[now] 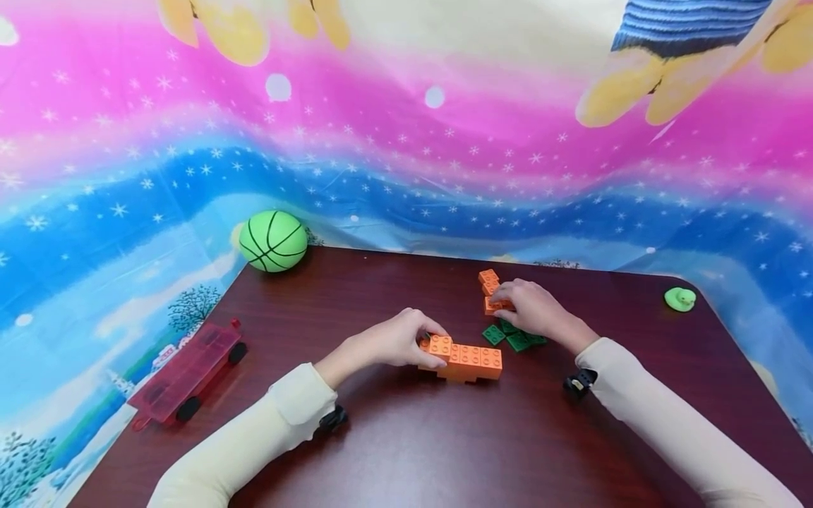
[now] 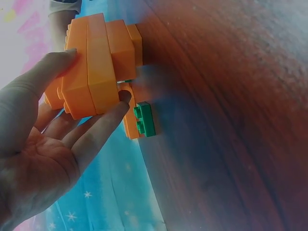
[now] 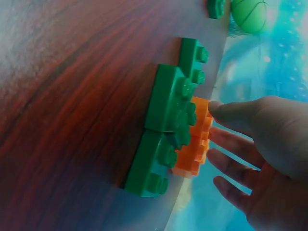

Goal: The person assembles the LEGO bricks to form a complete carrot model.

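Surface [image 1: 394,451]: dark and glossy; I suspect anything knocked would slide on it rather than stop.
Red cart [image 1: 190,374]: along the left edge, well apart from both hands; a wide swing of the left sleeve [image 1: 254,437] could shove it, as it has wheels.
Green ball [image 1: 273,241]: far left corner; a bump could set it rolling.
Left hand [image 1: 396,339]: gripping one end of the orange build, thumb on one side, fingers on the other; I judge that squeezing too hard could pop a stud joint.
Right hand [image 1: 530,307]: over the loose bricks, thumb and fingers about an orange one; I cannot tell whether it has a hold. A shallow pinch could slip.
Orange build [image 1: 473,360]: front and centre, several bricks joined, narrower below; held off-centre, it could tip or shed a piece.
Green duck [image 1: 680,299]: far right, beyond reach of a small slip.
Loose orange bricks [image 1: 489,280]: lined up just beyond the green ones; fingertips could scatter them.
Green bricks [image 1: 492,334]: clustered under the right palm; a low wrist could drag them along.
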`<state>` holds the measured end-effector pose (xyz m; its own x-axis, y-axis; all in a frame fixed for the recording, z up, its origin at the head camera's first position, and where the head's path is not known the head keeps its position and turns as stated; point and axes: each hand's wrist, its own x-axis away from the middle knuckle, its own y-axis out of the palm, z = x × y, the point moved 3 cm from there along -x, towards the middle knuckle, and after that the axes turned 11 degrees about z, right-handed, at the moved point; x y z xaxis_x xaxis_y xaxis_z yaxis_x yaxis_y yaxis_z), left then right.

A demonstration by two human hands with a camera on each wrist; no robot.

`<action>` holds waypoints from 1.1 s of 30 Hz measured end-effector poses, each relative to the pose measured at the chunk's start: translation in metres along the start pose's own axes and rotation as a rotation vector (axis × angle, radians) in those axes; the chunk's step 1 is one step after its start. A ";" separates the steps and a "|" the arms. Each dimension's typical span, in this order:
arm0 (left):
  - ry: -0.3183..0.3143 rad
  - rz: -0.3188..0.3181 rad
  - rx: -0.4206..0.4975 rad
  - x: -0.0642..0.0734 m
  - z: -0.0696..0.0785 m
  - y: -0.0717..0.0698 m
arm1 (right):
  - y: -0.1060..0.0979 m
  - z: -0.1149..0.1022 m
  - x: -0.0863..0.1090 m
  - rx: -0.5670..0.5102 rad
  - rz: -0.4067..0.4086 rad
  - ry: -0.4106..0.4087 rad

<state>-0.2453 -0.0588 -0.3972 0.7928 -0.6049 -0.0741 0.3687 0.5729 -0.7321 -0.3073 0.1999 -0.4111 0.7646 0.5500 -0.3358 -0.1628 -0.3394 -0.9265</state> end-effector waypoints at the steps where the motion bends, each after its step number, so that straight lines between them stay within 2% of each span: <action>1: -0.002 -0.002 0.000 0.001 0.000 0.000 | 0.002 0.000 0.000 0.008 0.004 -0.006; 6: -0.006 -0.013 0.002 0.002 -0.003 0.003 | 0.009 0.000 -0.002 0.023 0.006 -0.014; 16: -0.009 -0.013 0.013 0.000 -0.002 0.001 | 0.007 -0.004 -0.005 0.039 0.036 -0.056; 20: -0.004 -0.016 0.017 -0.001 -0.002 0.001 | 0.004 -0.008 -0.006 -0.046 0.053 -0.028; 24: -0.003 -0.011 0.030 -0.001 -0.002 0.000 | -0.008 -0.022 -0.005 -0.175 0.099 -0.021; 28: -0.008 -0.011 0.034 -0.002 -0.002 0.000 | -0.024 -0.043 0.001 -0.273 0.150 -0.086; 33: 0.004 -0.008 0.029 -0.005 -0.002 -0.001 | -0.040 -0.065 0.014 -0.334 0.206 -0.181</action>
<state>-0.2501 -0.0575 -0.3974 0.7881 -0.6114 -0.0709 0.3887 0.5837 -0.7129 -0.2492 0.1715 -0.3672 0.6108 0.5601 -0.5596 -0.0671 -0.6676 -0.7415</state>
